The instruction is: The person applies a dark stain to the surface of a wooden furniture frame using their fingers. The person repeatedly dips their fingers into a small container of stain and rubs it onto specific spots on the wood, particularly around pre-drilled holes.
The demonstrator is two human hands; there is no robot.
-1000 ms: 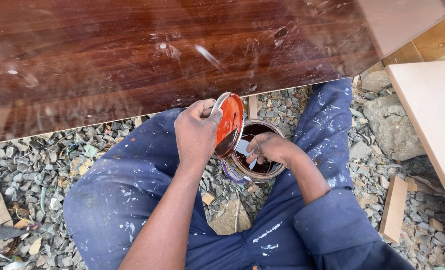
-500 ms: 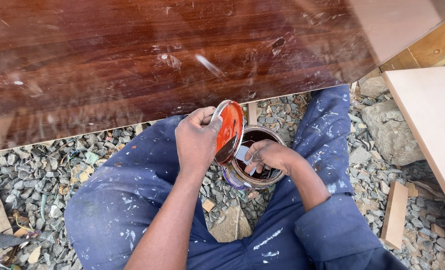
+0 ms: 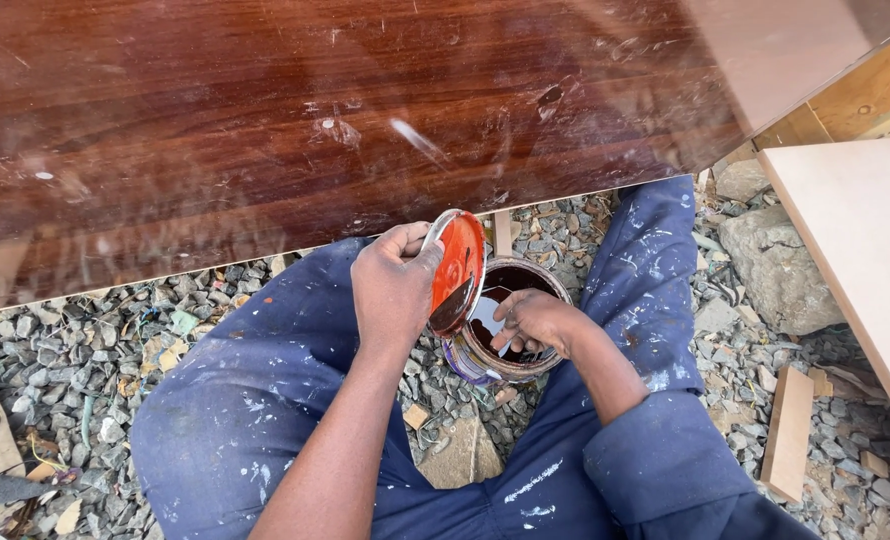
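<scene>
Your left hand [image 3: 397, 290] grips the round lid [image 3: 458, 270] by its rim, fingers curled over the top edge, holding it tilted on edge with its orange-red coated underside facing the can. The lid sits at ten o'clock of the open tin can [image 3: 505, 322], just above its rim; whether its lower edge touches the rim is hard to tell, since a dark smear and your fingers blur that spot.

Your right hand [image 3: 531, 318] rests at the can's three o'clock side, fingers bent down over the rim and into the mouth. The fingertips are hidden against the dark brown liquid, so you cannot tell whether they pinch anything or just dip in. The can's lower wall is mostly covered by that hand and wrist.

The can stands on grey gravel [image 3: 85, 350] between your knees, which are in blue paint-flecked trousers [image 3: 255, 390]. At twelve o'clock, the glossy dark-stained wooden panel [image 3: 315, 110] fills the top of the view, its ends cut off. At three o'clock a pale board [image 3: 855, 250] runs out of frame, with a large rock [image 3: 775, 265] beside it and a small wood offcut [image 3: 790, 430] at five o'clock.
</scene>
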